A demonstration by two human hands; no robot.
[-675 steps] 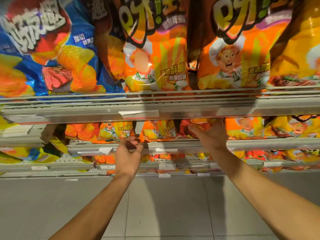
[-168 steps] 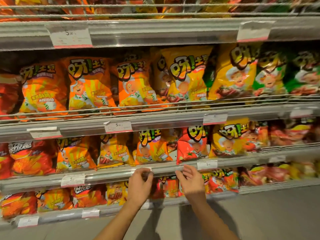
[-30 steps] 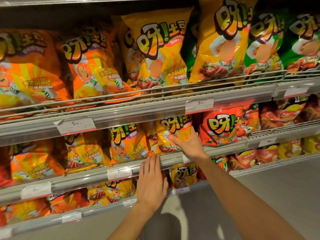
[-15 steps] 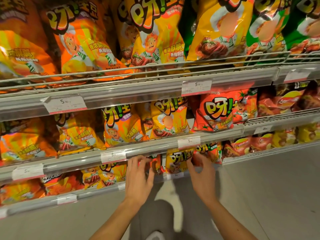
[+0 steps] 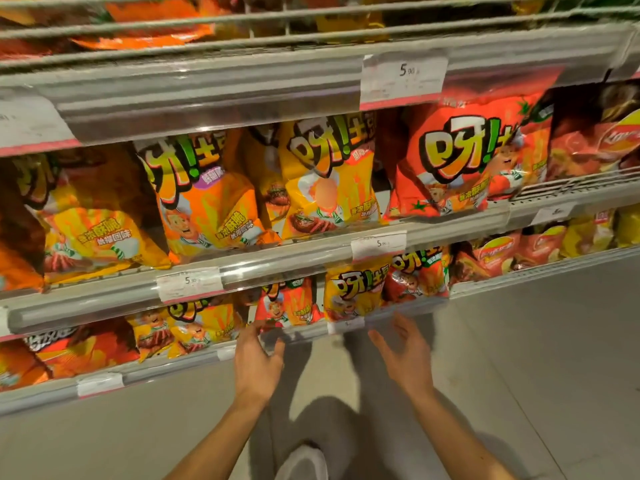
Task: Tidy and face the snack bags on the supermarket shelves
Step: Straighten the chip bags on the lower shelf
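Observation:
Orange, yellow and red snack bags stand in rows on grey supermarket shelves. On the lowest shelf, an orange-red bag (image 5: 289,304) and a yellow bag (image 5: 356,294) face outward, just beyond my hands. My left hand (image 5: 256,362) hovers in front of the bottom shelf rail (image 5: 304,332), fingers loosely curled, with nothing in it. Off to the right, my right hand (image 5: 403,355) is spread with its fingers apart, below the yellow bag and clear of it. One shelf up stand a yellow bag (image 5: 329,181), an orange bag (image 5: 204,199) and a red bag (image 5: 457,157).
Price tags (image 5: 403,76) sit in the clear shelf rails. Red chip bags of another brand (image 5: 595,140) fill the right end of the shelves. A grey tiled floor (image 5: 536,358) lies below, with my shoe (image 5: 301,462) between my arms.
Both hands have dropped away from the lowest shelf's bags and spread apart. The view has moved closer and lower; the right hand had earlier held a yellow bag on the shelf above.

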